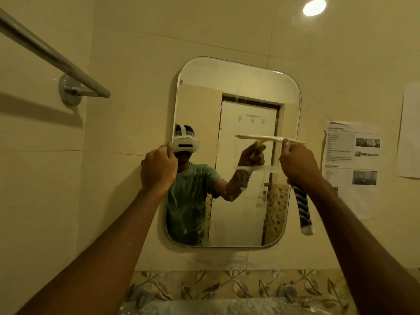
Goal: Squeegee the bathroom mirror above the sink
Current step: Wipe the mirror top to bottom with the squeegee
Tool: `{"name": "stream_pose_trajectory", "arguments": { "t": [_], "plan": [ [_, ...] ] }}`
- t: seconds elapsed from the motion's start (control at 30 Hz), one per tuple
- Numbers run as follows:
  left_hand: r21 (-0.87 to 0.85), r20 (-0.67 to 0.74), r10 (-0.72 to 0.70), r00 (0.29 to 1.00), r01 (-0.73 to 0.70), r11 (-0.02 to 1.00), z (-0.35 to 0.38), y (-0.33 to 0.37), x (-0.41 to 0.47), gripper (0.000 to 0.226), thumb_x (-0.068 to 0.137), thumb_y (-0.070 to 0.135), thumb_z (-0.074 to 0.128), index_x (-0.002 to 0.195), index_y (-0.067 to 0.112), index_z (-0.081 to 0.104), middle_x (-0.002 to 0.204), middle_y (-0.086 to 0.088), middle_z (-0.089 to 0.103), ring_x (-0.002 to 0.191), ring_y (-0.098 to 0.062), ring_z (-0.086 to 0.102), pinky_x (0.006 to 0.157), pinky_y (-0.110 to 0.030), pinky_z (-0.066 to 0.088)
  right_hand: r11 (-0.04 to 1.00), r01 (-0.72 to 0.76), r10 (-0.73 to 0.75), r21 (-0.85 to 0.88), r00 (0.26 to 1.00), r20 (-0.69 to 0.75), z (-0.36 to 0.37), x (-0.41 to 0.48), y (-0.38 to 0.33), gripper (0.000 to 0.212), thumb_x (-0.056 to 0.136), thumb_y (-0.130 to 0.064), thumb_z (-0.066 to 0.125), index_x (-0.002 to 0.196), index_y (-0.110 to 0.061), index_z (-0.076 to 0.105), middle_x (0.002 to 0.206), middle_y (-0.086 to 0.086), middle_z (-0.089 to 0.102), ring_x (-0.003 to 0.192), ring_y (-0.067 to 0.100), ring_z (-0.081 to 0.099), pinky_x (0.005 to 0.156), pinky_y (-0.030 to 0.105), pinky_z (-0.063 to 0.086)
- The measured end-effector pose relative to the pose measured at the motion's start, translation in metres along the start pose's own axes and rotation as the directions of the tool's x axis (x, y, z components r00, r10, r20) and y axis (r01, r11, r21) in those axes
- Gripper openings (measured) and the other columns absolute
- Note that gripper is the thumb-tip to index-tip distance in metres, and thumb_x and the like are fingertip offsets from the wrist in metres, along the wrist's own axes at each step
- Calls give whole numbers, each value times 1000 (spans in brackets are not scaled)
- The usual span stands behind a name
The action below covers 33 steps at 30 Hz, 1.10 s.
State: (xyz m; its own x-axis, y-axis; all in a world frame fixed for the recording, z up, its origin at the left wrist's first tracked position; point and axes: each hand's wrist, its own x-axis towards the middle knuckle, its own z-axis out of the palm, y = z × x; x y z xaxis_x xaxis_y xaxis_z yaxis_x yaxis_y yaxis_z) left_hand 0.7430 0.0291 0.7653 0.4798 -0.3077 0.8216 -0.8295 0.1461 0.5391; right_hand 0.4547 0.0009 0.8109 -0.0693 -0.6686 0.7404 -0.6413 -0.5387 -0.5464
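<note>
You hold a squeegee (276, 140) with a cream blade and a handle striped dark blue and white; your walls (141, 64) are cream tile; a leaf-patterned border (227, 285) runs below the mirror (238, 87).

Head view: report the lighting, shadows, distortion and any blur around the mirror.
Head view: warm yellow cast from one ceiling light, blown out to white; the towel bar throws a soft shadow on the wall below it and bows with wide-angle distortion; the mirror shows streaks low down; the squeegee in the right hand is slightly soft; the left hand grips the mirror's edge; text on the paper notice is unreadable.
</note>
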Motion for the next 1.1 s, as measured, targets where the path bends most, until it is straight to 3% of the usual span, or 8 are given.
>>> {"name": "stream_pose_trajectory", "arguments": {
  "t": [0.1,0.27,0.37,0.6,0.7,0.87,1.0,1.1],
  "plan": [
    [-10,-19,2,1000,-3,1000,2,0,-1,50,105,35,28,98,2,66,92,-19,70,88,-35,67,76,-36,48,1000,20,-20,4,1000,4,17,-21,19,43,105,-28,29,76,-10,54,59,5,53,44,13,47,42,23,39],
    [-7,-9,-15,1000,15,1000,1,1,-2,51,105,36,28,99,3,66,94,-19,70,90,-35,66,81,-38,49,999,-16,18,-51,999,49,37,-67,41,47,104,-32,27,75,-10,57,65,10,60,57,24,59,57,35,52],
    [-18,14,-26,1000,26,999,-2,3,-3,51,104,38,27,100,4,66,95,-19,70,91,-36,66,86,-44,53,999,-50,52,-19,992,117,23,-63,33,47,104,-32,29,75,-8,57,64,10,59,52,20,56,48,29,48],
    [-6,12,-9,1000,9,1000,1,1,-3,50,105,36,27,102,3,65,99,-20,70,96,-38,64,90,-44,47,1000,10,-10,30,1000,15,-3,-7,4,45,105,-31,30,70,-13,51,61,5,52,48,16,49,50,33,51],
    [2,-10,-4,1000,4,1000,4,-2,-3,49,104,36,28,101,4,65,100,-20,70,97,-39,63,89,-43,45,999,21,-21,24,1000,20,15,-29,25,44,105,-28,28,71,-13,52,59,5,53,44,13,48,44,24,42],
    [0,-25,-7,1000,7,1000,7,-2,-3,49,104,36,28,101,4,65,100,-20,70,98,-39,63,91,-43,45,999,-54,54,-2,998,24,51,-88,69,48,104,-33,27,75,-9,56,64,11,61,56,26,61,59,43,57],
    [-14,-19,-25,1000,24,1000,4,2,-6,48,105,35,28,103,4,65,102,-19,70,100,-37,64,92,-41,44,995,-95,97,-42,993,70,56,-116,78,45,104,-36,27,97,-6,60,67,5,60,56,20,59,57,37,56],
    [-18,-9,-24,1000,24,1000,2,4,-7,48,105,35,29,101,3,65,102,-20,69,99,-38,64,89,-41,45,996,-94,94,-12,990,102,44,-104,72,47,103,-37,28,86,-9,61,68,8,63,57,23,61,59,40,58]
  ]
}}
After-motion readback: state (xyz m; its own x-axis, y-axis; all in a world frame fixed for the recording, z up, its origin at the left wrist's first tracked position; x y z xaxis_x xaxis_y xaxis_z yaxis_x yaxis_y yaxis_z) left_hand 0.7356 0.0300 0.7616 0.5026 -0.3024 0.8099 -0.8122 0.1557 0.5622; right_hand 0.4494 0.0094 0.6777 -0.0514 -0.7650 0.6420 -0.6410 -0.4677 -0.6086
